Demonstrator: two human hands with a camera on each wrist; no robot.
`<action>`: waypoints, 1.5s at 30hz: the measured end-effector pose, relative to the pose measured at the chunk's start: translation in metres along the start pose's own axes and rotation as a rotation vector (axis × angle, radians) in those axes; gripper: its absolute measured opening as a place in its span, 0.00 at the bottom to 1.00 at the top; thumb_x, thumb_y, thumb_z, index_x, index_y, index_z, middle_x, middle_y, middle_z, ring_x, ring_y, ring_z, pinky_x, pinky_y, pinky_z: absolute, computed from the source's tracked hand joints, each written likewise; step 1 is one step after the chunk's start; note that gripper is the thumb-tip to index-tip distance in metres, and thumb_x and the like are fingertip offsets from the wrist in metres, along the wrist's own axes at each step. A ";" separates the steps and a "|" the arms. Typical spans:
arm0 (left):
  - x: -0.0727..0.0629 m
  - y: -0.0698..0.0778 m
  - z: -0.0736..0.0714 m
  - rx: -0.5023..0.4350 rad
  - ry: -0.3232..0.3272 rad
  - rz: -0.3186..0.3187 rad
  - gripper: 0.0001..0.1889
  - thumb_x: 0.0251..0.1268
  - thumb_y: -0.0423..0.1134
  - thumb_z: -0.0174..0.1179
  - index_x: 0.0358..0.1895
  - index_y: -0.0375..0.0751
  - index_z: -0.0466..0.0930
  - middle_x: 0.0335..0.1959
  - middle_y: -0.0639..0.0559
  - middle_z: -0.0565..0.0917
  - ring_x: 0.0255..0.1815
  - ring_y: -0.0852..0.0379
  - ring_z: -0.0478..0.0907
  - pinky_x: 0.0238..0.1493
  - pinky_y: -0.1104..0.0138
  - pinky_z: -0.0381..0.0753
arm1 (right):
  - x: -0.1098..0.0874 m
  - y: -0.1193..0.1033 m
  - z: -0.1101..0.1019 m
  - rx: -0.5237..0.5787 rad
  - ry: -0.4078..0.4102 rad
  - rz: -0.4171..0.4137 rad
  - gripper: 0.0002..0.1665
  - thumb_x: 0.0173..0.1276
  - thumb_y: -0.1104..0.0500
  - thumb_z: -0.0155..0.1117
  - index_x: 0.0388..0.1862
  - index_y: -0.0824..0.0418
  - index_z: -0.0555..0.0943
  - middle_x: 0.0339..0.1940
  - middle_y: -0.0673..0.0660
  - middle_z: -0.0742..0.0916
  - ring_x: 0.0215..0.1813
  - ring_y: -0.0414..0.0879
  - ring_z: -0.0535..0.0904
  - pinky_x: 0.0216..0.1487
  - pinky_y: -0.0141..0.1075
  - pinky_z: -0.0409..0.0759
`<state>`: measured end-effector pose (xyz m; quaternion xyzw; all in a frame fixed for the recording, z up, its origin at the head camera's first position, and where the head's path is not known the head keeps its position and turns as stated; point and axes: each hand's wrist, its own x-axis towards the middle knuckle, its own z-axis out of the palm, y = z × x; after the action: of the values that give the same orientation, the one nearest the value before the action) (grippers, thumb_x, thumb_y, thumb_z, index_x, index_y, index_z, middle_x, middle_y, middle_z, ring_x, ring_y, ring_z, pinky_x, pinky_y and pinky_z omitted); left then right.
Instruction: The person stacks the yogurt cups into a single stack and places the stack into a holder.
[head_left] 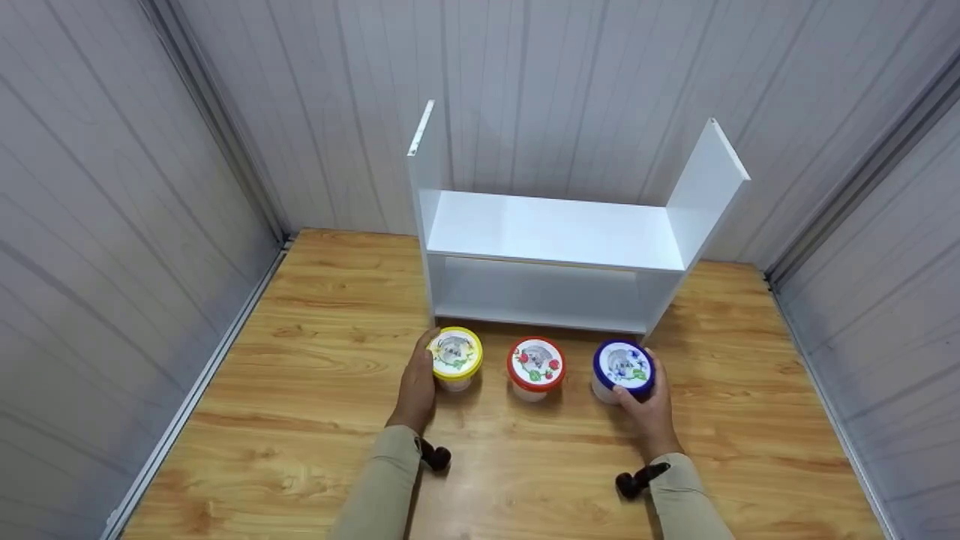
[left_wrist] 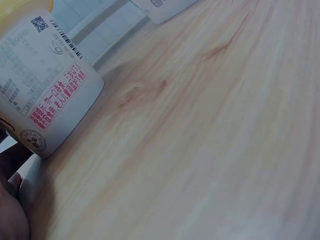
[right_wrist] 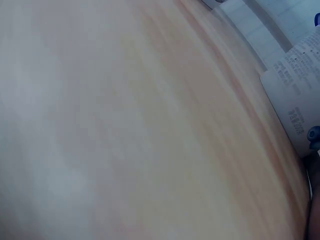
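Observation:
Three white jelly cups stand in a row on the wooden table in the head view. At the left is the yellow-lidded jelly cup [head_left: 455, 352], with my left hand [head_left: 416, 382] curved along its left side. Printed labels and a red warning box show on that cup's wall [left_wrist: 50, 85] in the left wrist view. The red-lidded jelly cup [head_left: 536, 365] stands in the middle, apart from both hands. My right hand [head_left: 651, 409] grips the blue-lidded jelly cup [head_left: 624, 367], thumb at its front and fingers round its right side.
Just behind the cups stands a white two-level shelf [head_left: 555, 229] with tall side panels. Corrugated pale walls [head_left: 555, 90] enclose the wooden table [head_left: 300, 420] at the back and both sides. A dark wrist device [head_left: 435, 455] is strapped to each sleeve.

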<state>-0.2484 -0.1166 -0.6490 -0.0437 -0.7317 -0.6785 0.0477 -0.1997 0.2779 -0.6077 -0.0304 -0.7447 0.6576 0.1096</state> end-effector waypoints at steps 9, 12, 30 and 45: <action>0.001 0.001 0.000 0.046 0.005 0.018 0.29 0.84 0.58 0.30 0.79 0.53 0.60 0.78 0.56 0.63 0.80 0.55 0.53 0.79 0.50 0.50 | 0.009 0.003 -0.008 -0.051 -0.026 0.134 0.57 0.60 0.64 0.76 0.82 0.61 0.53 0.79 0.64 0.63 0.79 0.55 0.54 0.79 0.51 0.49; 0.002 0.001 -0.001 0.052 0.007 0.024 0.28 0.84 0.58 0.30 0.78 0.55 0.61 0.78 0.55 0.63 0.80 0.54 0.53 0.79 0.50 0.50 | 0.016 0.014 -0.010 -0.072 -0.027 0.118 0.57 0.60 0.63 0.77 0.82 0.59 0.53 0.79 0.62 0.63 0.79 0.53 0.54 0.79 0.50 0.50; 0.004 0.004 0.002 -0.016 -0.006 0.013 0.26 0.86 0.49 0.29 0.79 0.48 0.58 0.79 0.45 0.61 0.81 0.47 0.50 0.79 0.47 0.45 | 0.026 -0.004 -0.009 0.000 -0.043 0.037 0.54 0.61 0.66 0.74 0.81 0.56 0.55 0.75 0.59 0.66 0.73 0.50 0.61 0.64 0.27 0.67; 0.003 -0.001 -0.001 0.018 0.021 0.024 0.26 0.85 0.53 0.32 0.78 0.54 0.61 0.78 0.52 0.63 0.80 0.52 0.53 0.79 0.50 0.49 | 0.031 -0.019 -0.005 -0.023 -0.055 0.041 0.55 0.61 0.64 0.76 0.82 0.53 0.55 0.76 0.58 0.67 0.73 0.51 0.64 0.69 0.39 0.69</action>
<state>-0.2513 -0.1172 -0.6495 -0.0447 -0.7366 -0.6718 0.0638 -0.2272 0.2859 -0.5848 -0.0288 -0.7541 0.6518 0.0754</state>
